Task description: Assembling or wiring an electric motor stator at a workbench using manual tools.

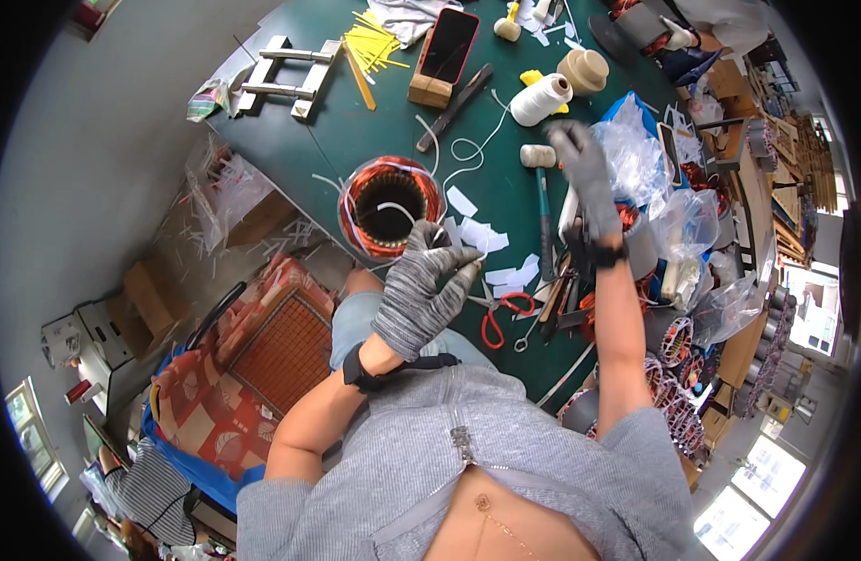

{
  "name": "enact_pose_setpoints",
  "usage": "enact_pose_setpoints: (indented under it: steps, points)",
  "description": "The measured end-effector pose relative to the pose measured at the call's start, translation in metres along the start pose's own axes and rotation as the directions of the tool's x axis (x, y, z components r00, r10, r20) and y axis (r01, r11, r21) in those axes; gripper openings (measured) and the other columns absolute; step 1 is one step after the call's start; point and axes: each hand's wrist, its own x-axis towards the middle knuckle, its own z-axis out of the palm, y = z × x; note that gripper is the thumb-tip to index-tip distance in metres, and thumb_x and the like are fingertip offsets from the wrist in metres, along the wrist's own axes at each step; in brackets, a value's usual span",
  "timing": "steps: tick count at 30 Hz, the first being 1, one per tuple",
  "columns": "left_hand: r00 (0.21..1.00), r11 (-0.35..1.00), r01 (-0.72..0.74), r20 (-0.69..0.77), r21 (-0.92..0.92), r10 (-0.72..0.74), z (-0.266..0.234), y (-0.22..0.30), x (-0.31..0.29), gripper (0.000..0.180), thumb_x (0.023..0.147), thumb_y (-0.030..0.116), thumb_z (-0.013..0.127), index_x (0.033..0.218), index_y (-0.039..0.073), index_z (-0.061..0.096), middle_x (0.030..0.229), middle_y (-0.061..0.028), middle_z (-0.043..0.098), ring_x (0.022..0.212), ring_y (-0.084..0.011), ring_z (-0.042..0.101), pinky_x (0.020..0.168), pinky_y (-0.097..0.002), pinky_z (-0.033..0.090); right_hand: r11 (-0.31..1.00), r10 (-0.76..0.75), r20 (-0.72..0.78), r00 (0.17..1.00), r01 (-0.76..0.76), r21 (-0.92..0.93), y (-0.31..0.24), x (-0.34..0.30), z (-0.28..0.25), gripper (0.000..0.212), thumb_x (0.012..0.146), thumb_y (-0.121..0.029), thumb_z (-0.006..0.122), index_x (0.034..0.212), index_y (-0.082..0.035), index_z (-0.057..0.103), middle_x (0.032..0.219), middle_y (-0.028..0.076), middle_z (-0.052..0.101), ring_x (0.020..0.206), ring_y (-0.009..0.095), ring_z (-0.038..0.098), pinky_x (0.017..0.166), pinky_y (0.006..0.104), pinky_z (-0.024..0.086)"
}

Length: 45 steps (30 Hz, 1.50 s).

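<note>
My left hand [421, 290], in a grey striped glove, is at the near right rim of a motor stator [390, 208] wound with copper wire. Its thumb and fingers close on a thin white cord [446, 194]. That cord runs in loose curves from a white spool [541, 99] farther back. Pale cord ends stick out around the stator and into its bore. My right hand [587, 173], also gloved, reaches over the table's right side with fingers extended. It hovers beside a white-headed mallet [539, 157], and nothing shows in it.
On the green table [318, 140] lie red-handled scissors [505, 318], paper scraps [482, 236], a phone [450, 45] on a wooden block, a metal frame [290, 77] and yellow strips [370, 41]. Plastic bags [634, 154], tools and more stators [675, 341] crowd the right. A cushioned chair [234, 411] stands left.
</note>
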Motion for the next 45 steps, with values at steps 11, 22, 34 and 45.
enact_pose_setpoints:
  steps: [11,22,34,45]
  points:
    - [0.995,0.995,-0.097,0.026,0.028,0.096,0.015,0.029,-0.030,0.020,0.079,0.011,0.060,0.095,0.001,0.065,0.087,-0.0154,0.047,0.082,-0.0243,0.047,0.074,-0.0326,0.040,0.577,0.011,0.121,0.993,-0.105,0.810,-0.078,-0.180,0.026,0.012,0.082,-0.005,0.058,0.093,-0.003,0.060,0.087,0.000,0.060,0.073,0.004,0.053,0.065,0.0179,0.043]
    - [0.968,0.967,-0.182,-0.143,0.176,0.209,-0.008,0.046,-0.061,0.011,0.081,-0.001,0.044,0.091,0.000,0.049,0.091,-0.0141,0.042,0.096,-0.0267,0.041,0.088,-0.0356,0.034,0.638,0.017,0.199,0.980,-0.164,0.753,-0.101,-0.202,0.027,0.010,0.084,-0.009,0.058,0.091,-0.003,0.062,0.074,-0.002,0.057,0.067,0.002,0.051,0.059,0.0158,0.041]
    - [0.997,0.962,-0.026,-0.079,-0.273,0.005,-0.008,0.065,-0.079,0.012,0.085,0.001,0.045,0.095,0.001,0.051,0.096,-0.0086,0.042,0.089,-0.0162,0.045,0.081,-0.0272,0.039,0.611,-0.069,0.226,0.972,-0.138,0.779,-0.119,-0.210,0.019,0.013,0.082,-0.007,0.060,0.092,-0.001,0.063,0.079,0.002,0.062,0.073,0.007,0.057,0.067,0.0210,0.047]
    - [1.000,0.914,0.029,0.023,-0.405,-0.021,-0.012,0.066,-0.082,0.013,0.088,0.005,0.045,0.099,0.002,0.051,0.094,-0.0037,0.046,0.079,-0.0096,0.047,0.071,-0.0235,0.041,0.618,-0.133,0.138,0.981,-0.027,0.786,-0.121,-0.212,0.021,0.010,0.079,-0.006,0.063,0.087,-0.002,0.065,0.079,0.002,0.063,0.074,0.007,0.058,0.067,0.0208,0.048]
